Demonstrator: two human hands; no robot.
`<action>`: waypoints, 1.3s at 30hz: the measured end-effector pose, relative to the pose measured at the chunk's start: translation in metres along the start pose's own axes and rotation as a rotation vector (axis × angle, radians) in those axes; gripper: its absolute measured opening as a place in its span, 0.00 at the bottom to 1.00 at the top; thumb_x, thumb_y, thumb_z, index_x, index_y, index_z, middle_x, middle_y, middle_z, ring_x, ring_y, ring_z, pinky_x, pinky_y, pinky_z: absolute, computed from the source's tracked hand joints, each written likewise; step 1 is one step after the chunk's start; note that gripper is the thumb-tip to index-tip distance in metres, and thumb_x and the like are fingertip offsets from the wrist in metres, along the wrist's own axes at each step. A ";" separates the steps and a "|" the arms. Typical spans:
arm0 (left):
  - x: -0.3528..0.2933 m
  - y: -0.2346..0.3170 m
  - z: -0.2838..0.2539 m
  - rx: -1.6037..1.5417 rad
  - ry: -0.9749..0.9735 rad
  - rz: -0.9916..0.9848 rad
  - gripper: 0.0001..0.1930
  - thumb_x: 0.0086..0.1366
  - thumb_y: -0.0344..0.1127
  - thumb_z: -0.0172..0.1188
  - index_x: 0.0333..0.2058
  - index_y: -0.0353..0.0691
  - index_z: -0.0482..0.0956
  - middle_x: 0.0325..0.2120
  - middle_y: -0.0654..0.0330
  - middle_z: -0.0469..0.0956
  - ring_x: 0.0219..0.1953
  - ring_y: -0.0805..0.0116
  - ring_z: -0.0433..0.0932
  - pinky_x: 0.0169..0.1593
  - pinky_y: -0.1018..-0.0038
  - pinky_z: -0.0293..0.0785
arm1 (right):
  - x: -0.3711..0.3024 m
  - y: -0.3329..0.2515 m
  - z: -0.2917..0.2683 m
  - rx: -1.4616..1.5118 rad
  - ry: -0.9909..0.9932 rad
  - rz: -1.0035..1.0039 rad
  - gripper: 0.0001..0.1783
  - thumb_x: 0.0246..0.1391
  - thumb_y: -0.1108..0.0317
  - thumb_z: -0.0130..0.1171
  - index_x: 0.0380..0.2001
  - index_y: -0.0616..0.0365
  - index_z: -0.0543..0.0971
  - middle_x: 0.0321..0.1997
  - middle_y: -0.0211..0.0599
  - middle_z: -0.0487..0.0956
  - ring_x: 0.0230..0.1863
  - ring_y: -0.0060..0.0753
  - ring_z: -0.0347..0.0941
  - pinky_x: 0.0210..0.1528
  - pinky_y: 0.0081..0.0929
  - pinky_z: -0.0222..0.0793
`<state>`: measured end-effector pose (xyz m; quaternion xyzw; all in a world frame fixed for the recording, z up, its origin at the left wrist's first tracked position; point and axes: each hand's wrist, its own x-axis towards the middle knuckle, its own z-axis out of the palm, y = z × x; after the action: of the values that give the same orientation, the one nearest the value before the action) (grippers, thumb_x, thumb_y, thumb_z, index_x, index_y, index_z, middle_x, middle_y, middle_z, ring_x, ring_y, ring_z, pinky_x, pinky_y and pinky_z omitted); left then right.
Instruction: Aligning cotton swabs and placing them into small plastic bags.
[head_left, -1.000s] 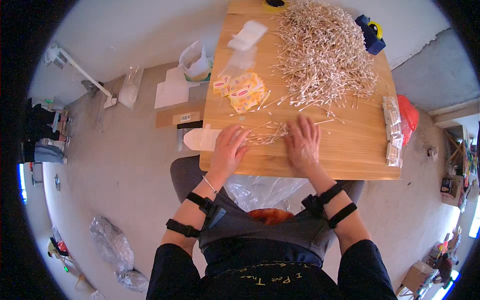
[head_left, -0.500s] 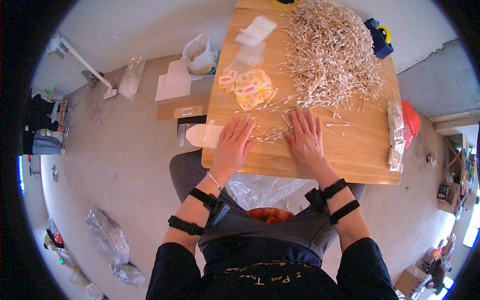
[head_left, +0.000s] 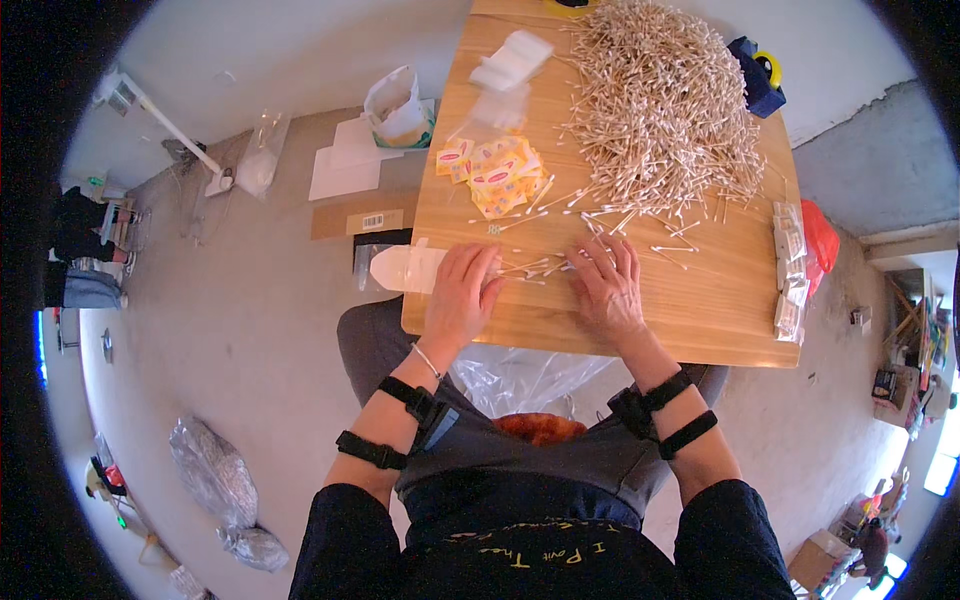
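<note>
A few loose cotton swabs (head_left: 540, 267) lie on the wooden table (head_left: 700, 320) between my two hands. At their left ends rests my left hand (head_left: 462, 295), fingers bent and thumb apart, gripping nothing visible. Across from it my right hand (head_left: 607, 290) has its fingers curved down and slightly spread over the right ends of the swabs. A large heap of cotton swabs (head_left: 665, 110) covers the far right of the table. Yellow printed cards (head_left: 500, 178) sit in a pile beyond my left hand. A pale flat pouch (head_left: 408, 269) juts over the table's left edge.
Clear plastic bags (head_left: 512, 62) lie at the far left of the table. Filled packets (head_left: 790, 270) line the right edge, beside a red bag (head_left: 820, 240). A dark blue tape dispenser (head_left: 757, 80) stands behind the heap. On the floor is a white sack (head_left: 395, 105).
My fingers have drawn back toward me from flat and stretched to bent. The right hand's fingers now curl over the swabs, and the small group of swabs has shifted slightly.
</note>
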<state>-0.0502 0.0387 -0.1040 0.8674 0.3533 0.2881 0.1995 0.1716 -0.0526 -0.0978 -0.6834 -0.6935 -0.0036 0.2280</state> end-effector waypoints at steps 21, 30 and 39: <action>-0.005 -0.006 0.008 0.003 0.051 0.134 0.09 0.54 0.28 0.61 0.36 0.41 0.79 0.41 0.62 0.78 0.50 0.61 0.73 0.60 0.60 0.65 | 0.070 -0.009 0.030 0.040 0.057 -0.112 0.14 0.45 0.68 0.61 0.40 0.50 0.79 0.46 0.30 0.76 0.53 0.41 0.66 0.55 0.42 0.61; -0.005 -0.002 0.003 -0.055 0.030 0.019 0.20 0.54 0.29 0.63 0.47 0.37 0.73 0.50 0.52 0.70 0.54 0.51 0.68 0.57 0.62 0.67 | 0.045 -0.034 0.051 0.089 0.011 -0.103 0.09 0.48 0.65 0.58 0.35 0.50 0.79 0.37 0.32 0.73 0.43 0.40 0.68 0.44 0.38 0.64; -0.005 -0.002 0.002 -0.032 0.029 0.046 0.19 0.55 0.30 0.62 0.46 0.34 0.73 0.48 0.51 0.72 0.54 0.51 0.68 0.58 0.61 0.66 | 0.076 -0.026 0.042 0.064 0.139 -0.060 0.08 0.45 0.69 0.60 0.32 0.53 0.80 0.37 0.33 0.75 0.44 0.41 0.69 0.46 0.38 0.65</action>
<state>-0.0526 0.0364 -0.1080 0.8677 0.3315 0.3108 0.2016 0.1369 0.0309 -0.1036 -0.6528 -0.6959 -0.0355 0.2971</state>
